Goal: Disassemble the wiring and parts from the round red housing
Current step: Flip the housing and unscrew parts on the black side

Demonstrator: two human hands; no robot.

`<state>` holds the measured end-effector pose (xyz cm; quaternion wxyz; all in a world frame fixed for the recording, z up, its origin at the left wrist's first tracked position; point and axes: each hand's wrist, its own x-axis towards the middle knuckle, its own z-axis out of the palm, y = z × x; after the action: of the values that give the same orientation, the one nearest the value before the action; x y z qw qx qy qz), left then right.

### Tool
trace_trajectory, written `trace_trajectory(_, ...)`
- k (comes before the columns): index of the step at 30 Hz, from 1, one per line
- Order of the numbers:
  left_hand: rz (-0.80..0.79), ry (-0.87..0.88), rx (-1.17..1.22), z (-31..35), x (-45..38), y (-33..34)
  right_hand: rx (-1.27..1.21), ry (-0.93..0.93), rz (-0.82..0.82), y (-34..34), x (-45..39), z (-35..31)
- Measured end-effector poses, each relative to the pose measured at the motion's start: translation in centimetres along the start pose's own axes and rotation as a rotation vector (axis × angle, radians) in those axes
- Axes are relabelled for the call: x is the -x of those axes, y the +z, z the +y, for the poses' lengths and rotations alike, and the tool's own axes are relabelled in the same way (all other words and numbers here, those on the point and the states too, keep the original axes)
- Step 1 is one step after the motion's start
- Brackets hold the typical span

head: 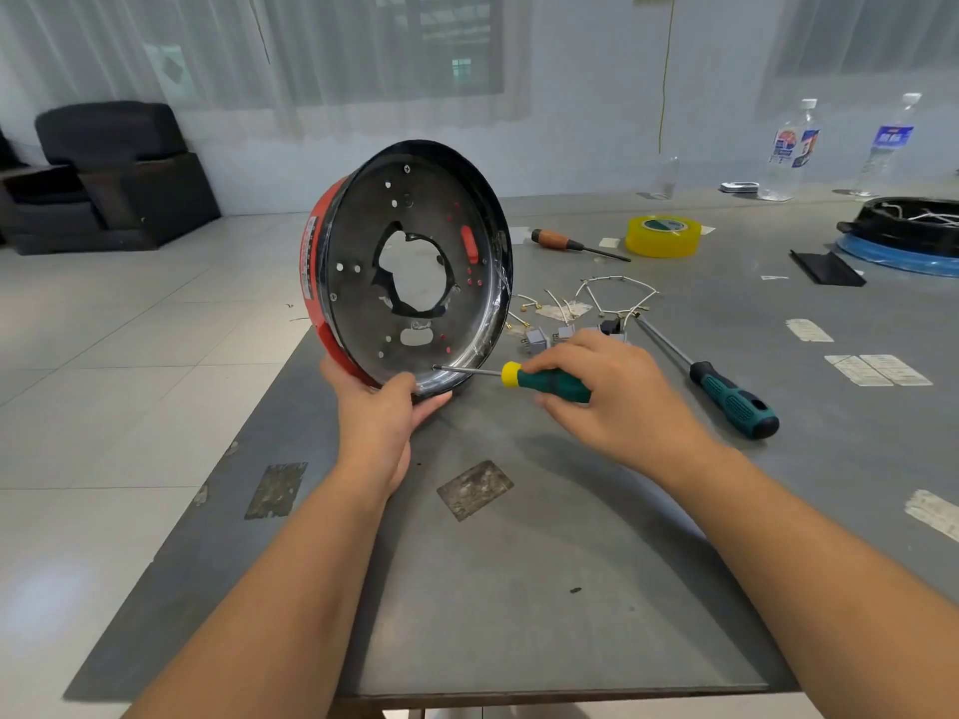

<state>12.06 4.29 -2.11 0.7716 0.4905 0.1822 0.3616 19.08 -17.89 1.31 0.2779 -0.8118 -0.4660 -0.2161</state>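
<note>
The round red housing [363,282] stands on its edge at the table's left side, its dark metal inside facing me, with a large ragged hole in the middle. My left hand [386,407] grips its lower rim from below, thumb over the rim. My right hand [597,386] holds a small green screwdriver with a yellow collar [545,382]; its tip touches the inner wall near the bottom rim. Loose white wires [615,293] and small grey connector blocks [550,338] lie on the table behind my right hand.
A larger green-handled screwdriver [726,394] lies to the right. A wooden-handled screwdriver [571,244] and a yellow tape roll [662,236] sit further back. A black part on a blue ring [908,236] and two water bottles [791,153] stand far right. The grey table [519,589] ends at left.
</note>
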Motion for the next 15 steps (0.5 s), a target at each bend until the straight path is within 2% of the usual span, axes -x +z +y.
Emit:
trace_trajectory(6, 0.015, 0.025, -0.006, -0.1, 0.1, 0.1, -0.613, 0.561, 0.144, 1.0, -1.0, 0.0)
trace_trajectory(9, 0.021, 0.032, 0.000, -0.1, 0.1, 0.1, -0.995, 0.741, 0.227, 1.4, -1.1, -0.5)
trace_trajectory(12, 0.020, 0.031, 0.007, 0.0, 0.1, 0.0, -1.264, 0.898, 0.226, 1.9, -1.1, -0.9)
trace_trajectory(13, 0.020, 0.027, 0.006, 0.0, 0.0, 0.0, -1.254, 0.946, 0.201, 2.0, -1.1, -1.0)
trace_trajectory(15, 0.019, 0.017, 0.006, 0.0, 0.0, 0.0, -0.937, 0.946, 0.088, 2.0, -0.9, -0.8)
